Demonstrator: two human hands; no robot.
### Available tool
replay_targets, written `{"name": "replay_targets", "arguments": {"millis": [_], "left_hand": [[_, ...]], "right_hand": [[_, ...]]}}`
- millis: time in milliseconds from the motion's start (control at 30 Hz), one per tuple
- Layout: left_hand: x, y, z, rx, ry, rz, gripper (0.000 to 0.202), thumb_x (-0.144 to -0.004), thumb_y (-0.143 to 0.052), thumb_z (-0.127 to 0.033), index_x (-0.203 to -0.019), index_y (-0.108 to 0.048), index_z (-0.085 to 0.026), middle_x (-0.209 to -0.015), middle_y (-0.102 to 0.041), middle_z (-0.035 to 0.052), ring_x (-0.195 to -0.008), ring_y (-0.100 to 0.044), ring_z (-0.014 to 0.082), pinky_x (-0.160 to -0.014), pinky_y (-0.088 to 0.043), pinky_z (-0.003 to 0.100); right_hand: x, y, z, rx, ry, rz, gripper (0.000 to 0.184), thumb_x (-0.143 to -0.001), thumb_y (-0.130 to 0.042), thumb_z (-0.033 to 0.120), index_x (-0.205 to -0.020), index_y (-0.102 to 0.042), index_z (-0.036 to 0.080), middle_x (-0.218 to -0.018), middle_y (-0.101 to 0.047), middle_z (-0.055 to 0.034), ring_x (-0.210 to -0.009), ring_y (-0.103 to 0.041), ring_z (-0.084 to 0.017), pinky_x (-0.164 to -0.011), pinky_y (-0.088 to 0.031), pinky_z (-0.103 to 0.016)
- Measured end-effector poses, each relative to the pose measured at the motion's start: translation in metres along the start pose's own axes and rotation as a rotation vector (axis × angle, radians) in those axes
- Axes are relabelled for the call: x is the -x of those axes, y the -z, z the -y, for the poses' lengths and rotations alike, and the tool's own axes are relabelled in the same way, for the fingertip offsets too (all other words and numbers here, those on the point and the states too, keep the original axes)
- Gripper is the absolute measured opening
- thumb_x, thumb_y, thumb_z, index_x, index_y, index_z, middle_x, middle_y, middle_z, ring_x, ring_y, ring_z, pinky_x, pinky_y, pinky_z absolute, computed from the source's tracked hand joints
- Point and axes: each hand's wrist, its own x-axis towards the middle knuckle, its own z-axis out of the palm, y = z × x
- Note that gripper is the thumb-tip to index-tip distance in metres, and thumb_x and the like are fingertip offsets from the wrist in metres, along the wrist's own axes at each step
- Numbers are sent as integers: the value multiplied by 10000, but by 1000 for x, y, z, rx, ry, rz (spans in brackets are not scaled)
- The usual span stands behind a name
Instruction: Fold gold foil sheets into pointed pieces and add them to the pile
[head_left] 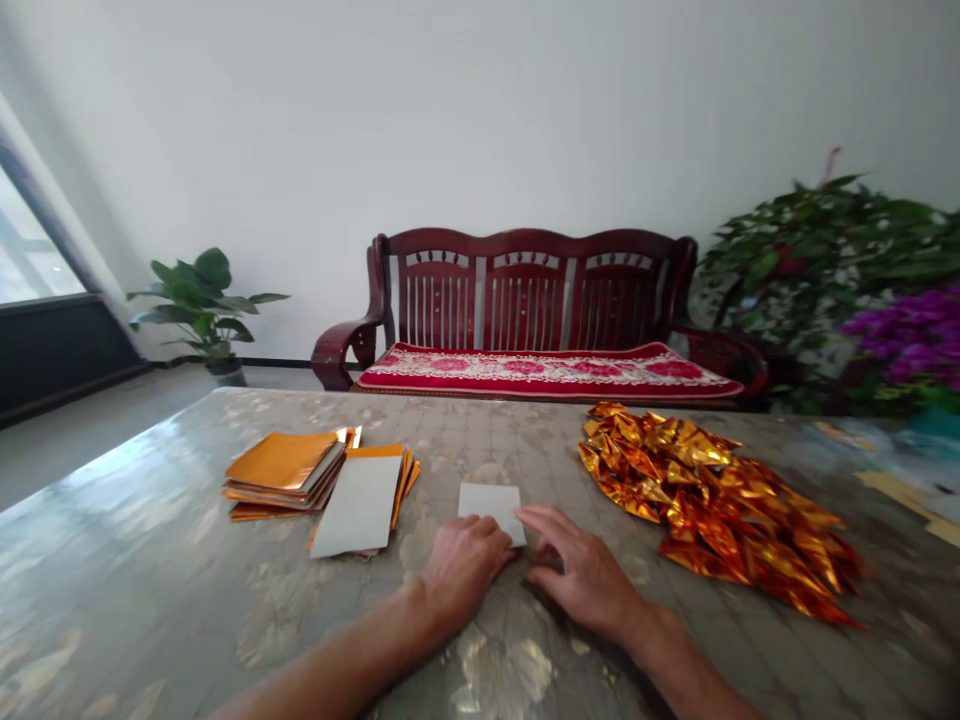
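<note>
A small white sheet of paper [489,502] lies on the table [150,560] in front of me. My left hand [463,565] rests on its near edge with the fingers curled down onto the paper. My right hand [581,572] lies just to the right of it, fingers stretched out, the fingertips touching the sheet's near right corner. To the left sit two stacks of gold paper sheets [283,473], one topped by a sheet lying white side up [361,508]. A heap of folded gold foil pieces [712,500] lies at the right.
A dark red wooden bench [525,300] with a red cushion stands behind the table against the wall. A potted plant [202,305] stands at the left, leafy plants with purple flowers [847,270] at the right. Papers lie at the table's far right edge [900,490].
</note>
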Motion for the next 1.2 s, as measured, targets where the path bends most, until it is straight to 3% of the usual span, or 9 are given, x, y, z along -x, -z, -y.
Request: {"name": "replay_targets", "arguments": {"millis": [67, 300, 467, 700, 800, 900, 1000, 1067, 1200], "left_hand": [[-7, -7, -6, 110, -24, -29, 188, -956, -522, -333, -975, -682, -238, -988, -707, 48, -936, -646, 203, -807, -454, 286], [-7, -15, 14, 393, 203, -144, 144, -899, -585, -298, -882, -717, -242, -900, -740, 2, -857, -665, 168, -743, -444, 238], [-7, -18, 20, 473, 297, -185, 293, -951, -478, -338, -871, -735, -221, -924, -763, 31, -843, -684, 181, -731, -441, 242], [-8, -18, 21, 526, 276, -196, 285, -936, -455, -322, -856, -707, -216, -888, -750, 31, -836, -673, 191, -738, -431, 249], [-8, -19, 22, 656, 241, -250, 226, -899, -449, -269, -864, -665, -216, -842, -718, 10, -814, -648, 174, -739, -428, 240], [-9, -20, 22, 855, 250, -314, 152, -816, -464, -230, -777, -609, -205, -743, -661, -7, -751, -607, 161, -712, -429, 233], [-9, -17, 22, 1095, 256, -322, 80, -734, -495, -228, -665, -526, -199, -685, -620, -18, -707, -575, 148, -687, -428, 227], [-10, -16, 24, 1246, 248, -298, 68, -713, -508, -232, -656, -494, -198, -688, -616, -24, -687, -565, 138, -671, -429, 222], [-11, -20, 34, 1300, 272, -301, 62, -743, -504, -248, -705, -498, -198, -786, -663, -5, -739, -609, 157, -726, -477, 264]], "right_hand": [[-1, -3, -1, 12, 18, 11, 569, -780, -584, 125, -1327, -568, 282, -1258, -662, -39, -1057, -653, -205, -947, -507, -330], [-5, -4, -25, -22, -244, -124, 212, -854, -534, 230, -880, -744, 249, -876, -759, -20, -827, -693, -209, -750, -503, -296], [-8, -3, -27, -110, -346, -117, 223, -872, -539, 322, -804, -726, 220, -738, -723, -7, -703, -650, -189, -663, -443, -266], [-6, -1, -29, -158, -313, -91, 328, -917, -478, 397, -738, -666, 195, -642, -633, 2, -647, -587, -181, -611, -398, -266], [-5, 7, -26, -186, -218, -77, 385, -950, -406, 391, -747, -664, 189, -705, -646, -23, -713, -597, -198, -656, -428, -289], [-4, 14, -24, -166, -33, -61, 229, -841, -500, 218, -944, -703, 206, -966, -704, -48, -981, -603, -234, -894, -441, -353], [-3, 12, -29, -43, 48, -79, 465, -653, -534, 61, -1052, -695, 236, -1108, -691, -48, -1149, -542, -254, -1033, -374, -411], [-2, 7, -36, 29, -6, -144, 484, -644, -524, 33, -1037, -703, 251, -1099, -683, -52, -1128, -554, -248, -1011, -397, -415], [-2, 1, -46, 7, -78, -229, 202, -778, -577, 109, -857, -713, 236, -928, -679, -50, -917, -613, -208, -830, -478, -340]]}}
